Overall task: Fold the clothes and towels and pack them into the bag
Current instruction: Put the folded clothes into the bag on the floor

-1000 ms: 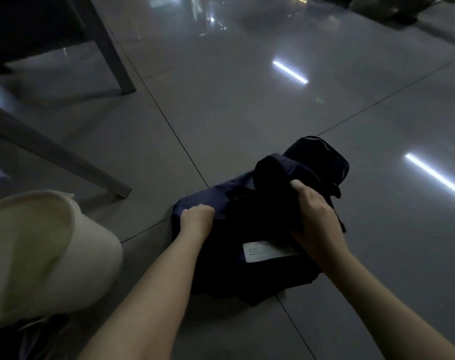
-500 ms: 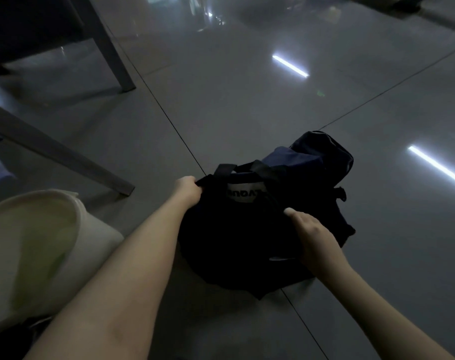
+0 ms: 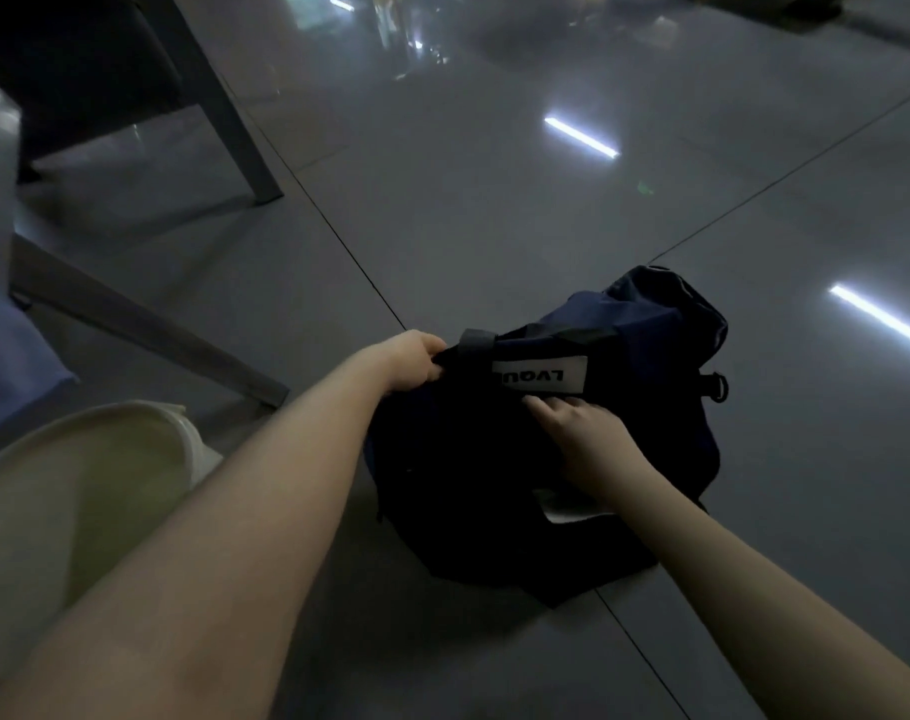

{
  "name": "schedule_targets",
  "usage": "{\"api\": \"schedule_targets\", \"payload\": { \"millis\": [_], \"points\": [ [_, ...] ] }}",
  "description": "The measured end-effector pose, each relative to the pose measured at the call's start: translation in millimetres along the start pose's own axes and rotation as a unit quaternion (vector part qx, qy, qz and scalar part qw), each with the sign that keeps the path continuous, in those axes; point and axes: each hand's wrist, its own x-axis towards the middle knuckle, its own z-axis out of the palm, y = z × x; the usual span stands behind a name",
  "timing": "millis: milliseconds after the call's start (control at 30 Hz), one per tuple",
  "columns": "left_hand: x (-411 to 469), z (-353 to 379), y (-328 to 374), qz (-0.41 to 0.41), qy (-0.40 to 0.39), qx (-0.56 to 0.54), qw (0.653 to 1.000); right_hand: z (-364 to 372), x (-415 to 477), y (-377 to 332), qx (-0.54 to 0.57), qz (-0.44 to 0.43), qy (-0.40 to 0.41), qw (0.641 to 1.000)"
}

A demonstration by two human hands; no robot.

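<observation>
We are working on the dark navy fabric duffel bag [image 3: 468,485], which is lying on the glossy grey tiled floor [image 3: 494,226] straight ahead of us, slumped and soft. Its long axis is running from the near left to the far right. Our left hand [image 3: 413,361] is sitting at the left end, its grip curled tight round the dark fabric there, just beside the black webbing strap [image 3: 562,335]. Our right hand [image 3: 582,433] is resting on the bag's near side, fingertips [image 3: 538,407] reaching up to the lower edge of the white rectangular label with black letters [image 3: 538,376]. In this dim light we cannot tell whether that grip is pinching cloth or only pressing on it.

So the bag is lying between our two hands, and its far right end, with the small metal ring [image 3: 719,387], is lying well beyond either. We are judging that the coming move is opening or spreading the bag, and the right hand is nearer the middle, where we would expect the mouth to be; the opening itself is not showing.

A white paper tag [image 3: 567,511] is peeking out by our right wrist. To our near left a cream round tub [image 3: 104,415] is standing on the floor, with a blue cloth [image 3: 11,366] beyond it and grey chair legs [image 3: 245,148] behind. Ceiling lights are reflecting as bright strips [image 3: 580,137] across the tiles.
</observation>
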Motion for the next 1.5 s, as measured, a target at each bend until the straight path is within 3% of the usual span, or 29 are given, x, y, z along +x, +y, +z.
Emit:
{"api": "schedule_targets", "payload": {
  "millis": [67, 233, 300, 433, 700, 800, 900, 1033, 1133, 1233, 1300, 1367, 1500],
  "points": [
    [0, 13, 7, 0.019, -0.005, 0.009, 1.0, 7, -1, -7, 0.0, -0.011, -0.009, 1.0],
    [7, 32, 29, 0.022, -0.059, -0.118, 0.991, 19, -4, -11, -0.007, -0.015, 0.021, 1.0],
    [6, 33, 33, 0.016, -0.015, -0.179, 0.984, 19, -6, -10, -0.007, -0.018, 0.02, 1.0],
    [-6, 15, 45, 0.012, 0.045, -0.392, 0.919, 22, -15, -9, -0.001, -0.005, 0.051, 0.999],
    [-55, -61, 65, 0.062, 0.081, -0.392, 0.914, -5, -17, -17, -0.033, 0.003, 0.067, 0.997],
    [-70, -83, 65, 0.07, 0.132, -0.443, 0.884, -14, -11, -19, -0.054, -0.004, 0.069, 0.996],
    [-80, -101, 60, 0.074, 0.169, -0.464, 0.866, -16, -10, -22, -0.077, 0.004, 0.019, 0.997],
    [-85, -106, 58, 0.1, 0.148, -0.483, 0.857, -11, -6, -18, -0.085, 0.016, -0.004, 0.996],
    [-75, -91, 61, 0.092, 0.18, -0.348, 0.915, -4, -4, -20, -0.084, 0.011, -0.012, 0.996],
    [-58, -67, 59, 0.132, 0.202, -0.001, 0.971, 10, -8, -24, -0.085, 0.013, -0.011, 0.996],
    [-52, -47, 59, 0.108, 0.175, 0.227, 0.952, 17, -10, -21, -0.079, 0.013, -0.014, 0.997],
    [-42, -27, 59, 0.053, 0.16, 0.386, 0.907, 19, -12, -15, -0.07, 0.013, -0.017, 0.997],
    [-17, 21, 52, -0.001, 0.145, 0.475, 0.868, 22, -21, -11, -0.037, 0.017, 0.03, 0.999]
  ]
}}
